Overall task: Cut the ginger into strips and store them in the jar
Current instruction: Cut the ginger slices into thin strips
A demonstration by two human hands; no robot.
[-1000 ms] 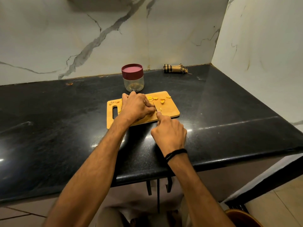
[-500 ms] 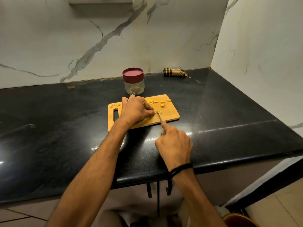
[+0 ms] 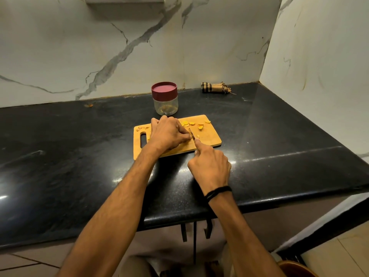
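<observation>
- The right hand (image 3: 209, 166) is clenched round the handle of a knife (image 3: 191, 133), forefinger stretched out along the back of the blade. The handle itself is buried in the fist.
- The blade points away from the person and a touch to the left, its edge down on the cutting board (image 3: 211, 139).
- Just left of the blade, touching it or nearly so, the left hand (image 3: 167, 132) pinches the ginger (image 3: 192, 137) under curled fingertips, pinning it to the board.
- So the piece lies left of the knife, and I'd judge each cut must fall right beside those fingertips. The left hand is the nearer one to it.
- Which way the ginger's long axis runs cannot be told. The knuckles cover all but a yellow sliver.
- Loose ginger slices (image 3: 191, 123) lie along the board's far edge, right of the left hand.
- The jar (image 3: 165, 105) stands just behind the board with its red lid (image 3: 164, 89) on. Something yellowish sits at its bottom, too small to make out.
</observation>
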